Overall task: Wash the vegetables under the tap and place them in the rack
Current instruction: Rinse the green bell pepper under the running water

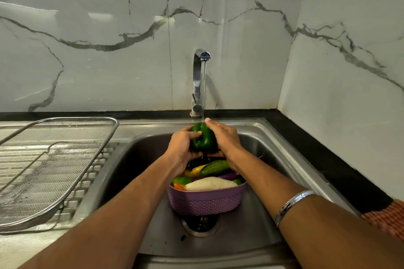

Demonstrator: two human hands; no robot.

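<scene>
I am cupping the glossy green bell pepper (203, 137) between my left hand (182, 146) and right hand (225, 137), fingers curled round it, under the chrome tap's (197, 78) stream (wet, light, probably slippery), above the sink (273, 137).

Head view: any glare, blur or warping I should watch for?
Head view: soft glare patches on the wall tiles; wide-angle bending of the counter edge; sleeve blurred at the frame edge; green pepper and both hands sharp.
</scene>
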